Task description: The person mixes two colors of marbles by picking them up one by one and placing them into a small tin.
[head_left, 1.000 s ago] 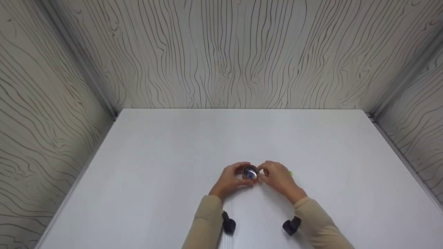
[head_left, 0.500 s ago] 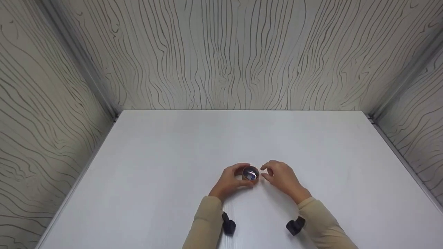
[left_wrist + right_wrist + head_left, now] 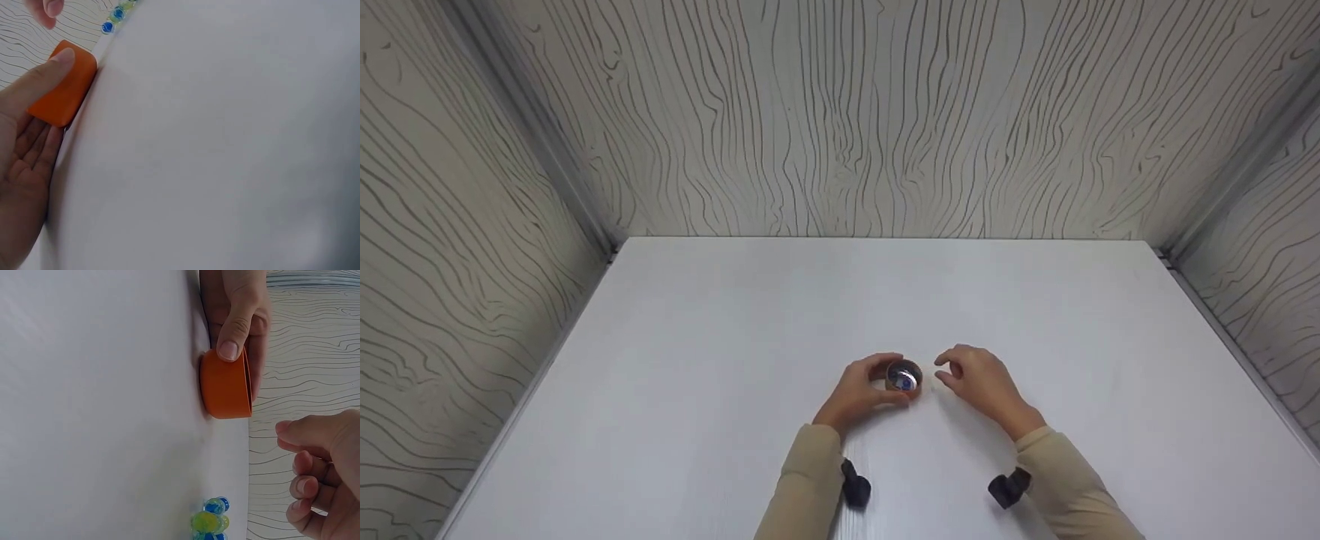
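A small round orange bowl (image 3: 228, 385) with a shiny metallic inside stands on the white table. My left hand (image 3: 855, 390) grips its side between thumb and fingers; in the left wrist view the thumb lies against the orange wall (image 3: 76, 84). Blue shows inside the bowl (image 3: 895, 366) in the head view, too small to make out. To the right of the bowl and apart from it, my right hand (image 3: 982, 382) hangs with loosely bent fingers and a gap between thumb and forefinger. Nothing shows in its grasp. Several blue and yellow-green glass marbles (image 3: 208, 521) lie clustered near it, hidden in the head view.
The white table (image 3: 720, 322) runs back to a wood-pattern wall (image 3: 840, 120), with similar panels at both sides. Black wrist cameras sit at the left sleeve (image 3: 804, 472) and the right sleeve (image 3: 1069, 480).
My right hand has drawn back to the right from the bowl's rim, its thumb and forefinger parting. My left hand and the bowl have stayed in place.
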Tool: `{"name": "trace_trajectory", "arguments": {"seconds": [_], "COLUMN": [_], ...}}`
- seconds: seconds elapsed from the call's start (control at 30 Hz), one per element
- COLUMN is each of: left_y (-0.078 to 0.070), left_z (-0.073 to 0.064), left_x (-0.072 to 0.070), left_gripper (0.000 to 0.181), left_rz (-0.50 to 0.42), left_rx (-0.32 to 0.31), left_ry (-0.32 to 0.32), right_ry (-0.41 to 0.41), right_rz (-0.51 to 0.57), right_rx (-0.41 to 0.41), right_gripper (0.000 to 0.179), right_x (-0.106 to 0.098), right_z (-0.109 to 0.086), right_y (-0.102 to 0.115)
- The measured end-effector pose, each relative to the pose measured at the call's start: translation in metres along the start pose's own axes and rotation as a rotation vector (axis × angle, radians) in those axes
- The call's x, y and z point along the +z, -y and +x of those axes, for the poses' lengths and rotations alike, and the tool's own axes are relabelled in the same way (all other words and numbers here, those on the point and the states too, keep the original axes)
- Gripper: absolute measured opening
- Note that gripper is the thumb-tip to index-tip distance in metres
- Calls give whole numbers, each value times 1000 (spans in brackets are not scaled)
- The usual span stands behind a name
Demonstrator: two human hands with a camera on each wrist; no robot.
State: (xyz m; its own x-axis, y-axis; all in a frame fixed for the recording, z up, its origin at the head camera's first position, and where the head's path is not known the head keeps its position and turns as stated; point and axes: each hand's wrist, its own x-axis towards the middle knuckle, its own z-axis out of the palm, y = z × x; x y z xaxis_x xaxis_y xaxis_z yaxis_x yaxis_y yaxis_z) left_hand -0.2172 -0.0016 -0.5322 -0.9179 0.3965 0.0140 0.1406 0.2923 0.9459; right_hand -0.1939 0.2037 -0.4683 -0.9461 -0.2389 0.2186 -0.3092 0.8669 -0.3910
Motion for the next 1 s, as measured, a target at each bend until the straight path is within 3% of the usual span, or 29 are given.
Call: {"name": "trace_trajectory", "arguments": {"seconds": [0.63,1.0], "left_y": [3,2], "left_z": [2,1], "left_x": [1,1], "left_gripper": [63,63], "left_rz": [-24,-24], "left_rx": [-3,-11], "left_ry": [4,5], "right_ry": [36,9], "right_rz": [56,32], "right_rx": [71,91], "right_gripper": [13,15], "right_x": [-11,-20], "right_z": [-2,-3], "right_y": [-17,-31]}}
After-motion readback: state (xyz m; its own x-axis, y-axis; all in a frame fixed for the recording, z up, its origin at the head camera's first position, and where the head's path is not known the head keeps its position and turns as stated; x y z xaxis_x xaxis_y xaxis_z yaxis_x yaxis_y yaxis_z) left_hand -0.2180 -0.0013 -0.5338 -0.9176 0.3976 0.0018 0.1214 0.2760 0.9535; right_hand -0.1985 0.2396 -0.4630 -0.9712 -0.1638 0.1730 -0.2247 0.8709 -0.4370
